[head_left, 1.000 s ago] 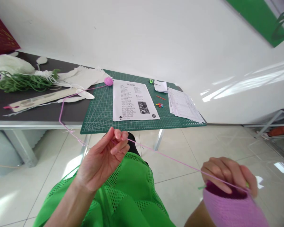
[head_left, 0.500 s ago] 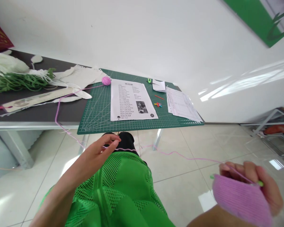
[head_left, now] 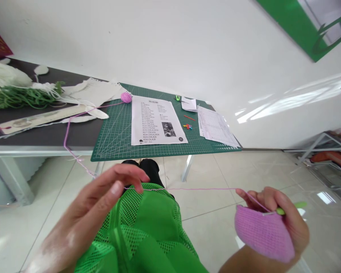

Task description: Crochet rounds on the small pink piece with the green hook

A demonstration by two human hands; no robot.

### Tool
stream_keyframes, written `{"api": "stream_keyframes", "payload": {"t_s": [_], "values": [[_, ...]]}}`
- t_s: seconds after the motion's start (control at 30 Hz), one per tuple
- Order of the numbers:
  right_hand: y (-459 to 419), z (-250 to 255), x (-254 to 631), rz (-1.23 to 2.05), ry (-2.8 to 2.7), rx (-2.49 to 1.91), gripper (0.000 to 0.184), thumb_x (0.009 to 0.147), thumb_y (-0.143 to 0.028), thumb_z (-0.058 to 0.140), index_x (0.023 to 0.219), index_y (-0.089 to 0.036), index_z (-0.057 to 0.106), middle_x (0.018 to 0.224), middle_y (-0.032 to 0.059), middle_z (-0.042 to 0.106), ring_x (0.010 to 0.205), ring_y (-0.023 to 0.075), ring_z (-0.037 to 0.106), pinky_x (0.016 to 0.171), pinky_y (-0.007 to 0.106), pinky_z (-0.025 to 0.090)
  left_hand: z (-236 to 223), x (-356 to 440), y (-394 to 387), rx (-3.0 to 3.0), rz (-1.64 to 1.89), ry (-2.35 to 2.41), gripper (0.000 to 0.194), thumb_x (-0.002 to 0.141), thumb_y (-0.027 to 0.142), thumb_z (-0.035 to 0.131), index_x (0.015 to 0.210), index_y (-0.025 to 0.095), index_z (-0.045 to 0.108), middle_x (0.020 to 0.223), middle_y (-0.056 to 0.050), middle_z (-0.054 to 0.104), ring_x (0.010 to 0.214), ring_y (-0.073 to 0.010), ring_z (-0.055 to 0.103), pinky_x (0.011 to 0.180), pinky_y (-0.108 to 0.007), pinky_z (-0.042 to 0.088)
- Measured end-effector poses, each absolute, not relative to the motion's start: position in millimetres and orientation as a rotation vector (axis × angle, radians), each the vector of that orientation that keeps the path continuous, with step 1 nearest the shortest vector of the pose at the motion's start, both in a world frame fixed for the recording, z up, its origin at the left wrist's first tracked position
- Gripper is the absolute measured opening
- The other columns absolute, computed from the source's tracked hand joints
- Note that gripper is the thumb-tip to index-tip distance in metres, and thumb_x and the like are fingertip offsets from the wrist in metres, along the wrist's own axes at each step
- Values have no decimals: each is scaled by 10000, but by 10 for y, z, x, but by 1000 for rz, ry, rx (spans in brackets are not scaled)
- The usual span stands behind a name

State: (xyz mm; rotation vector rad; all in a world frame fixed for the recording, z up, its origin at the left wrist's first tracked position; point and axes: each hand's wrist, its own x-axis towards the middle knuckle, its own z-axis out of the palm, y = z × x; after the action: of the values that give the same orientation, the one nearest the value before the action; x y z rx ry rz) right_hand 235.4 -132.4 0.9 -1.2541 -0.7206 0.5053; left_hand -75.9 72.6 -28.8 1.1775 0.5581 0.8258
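Note:
A pink crocheted piece [head_left: 264, 233] and a crochet hook [head_left: 290, 209] with a light green handle are in my right hand [head_left: 294, 227], whose fingers are closed round them. The hook's metal shaft lies along the piece's upper edge. From there the pink yarn [head_left: 199, 189] runs nearly straight across to my left hand [head_left: 102, 204]. The left fingers are bent around the strand, with thumb and index finger apart; part of the strand is hidden by the hand. Beyond it, yarn leads up to a small pink ball [head_left: 126, 98] on the green cutting mat [head_left: 113, 140].
A printed pattern sheet [head_left: 156, 125] lies on the mat, with colourful stitch markers [head_left: 188, 127], a red stick [head_left: 189, 118] and more papers [head_left: 216, 127] to its right. On the dark table are green yarn [head_left: 19, 96], white yarn [head_left: 8, 74] and white knitted pieces [head_left: 93, 91].
My right hand has moved left and slightly up with the pink piece, and the hook's green handle shows more. My left hand has come nearer the camera. The yarn between them is straighter.

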Motion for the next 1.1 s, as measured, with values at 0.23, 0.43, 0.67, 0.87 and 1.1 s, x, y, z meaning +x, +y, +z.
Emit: {"api": "stream_keyframes", "payload": {"t_s": [0.23, 0.43, 0.67, 0.87, 1.1], "values": [[-963, 1, 1941, 839, -1023, -1109, 359, 970, -382, 658, 639, -246, 624, 533, -50, 569, 554, 154, 674, 763, 413, 703, -404, 13, 274, 799, 361, 89, 441, 1051, 500, 592, 879, 148, 793, 750, -54, 696, 646, -156, 599, 746, -308, 512], [-837, -99, 1635, 1005, -910, -1106, 371, 946, -417, 676, 624, -234, 643, 549, -7, 578, 595, 183, 649, 628, 364, 636, -368, 152, 198, 437, 547, 140, 314, 1105, 397, 495, 1076, 242, 766, 1048, -34, 742, 947, -142, 707, 996, -314, 553], [-772, -121, 1602, 1051, -890, -1080, 288, 922, -349, 722, 660, -231, 709, 580, -17, 629, 662, 184, 719, 716, 364, 663, -335, 40, 257, 504, 713, 187, 340, 1109, 405, 495, 1176, 259, 794, 1124, -46, 793, 1106, -185, 713, 1108, -328, 503], [-823, -93, 1582, 873, -821, -1201, 304, 933, -365, 708, 662, -225, 699, 637, 7, 683, 795, 223, 780, 785, 354, 673, -412, -87, 155, 1290, 811, 349, 280, 994, 240, 711, 1249, 279, 820, 1265, -97, 775, 1299, -304, 594, 1276, -457, 226], [-811, -136, 1662, 641, -968, -1340, 377, 983, -362, 656, 634, -219, 646, 589, -7, 616, 717, 199, 737, 780, 333, 650, -351, 6, 185, 1146, 689, 360, 264, 947, 377, 771, 739, 233, 846, 740, -37, 609, 720, -205, 526, 702, -329, 403]]}}
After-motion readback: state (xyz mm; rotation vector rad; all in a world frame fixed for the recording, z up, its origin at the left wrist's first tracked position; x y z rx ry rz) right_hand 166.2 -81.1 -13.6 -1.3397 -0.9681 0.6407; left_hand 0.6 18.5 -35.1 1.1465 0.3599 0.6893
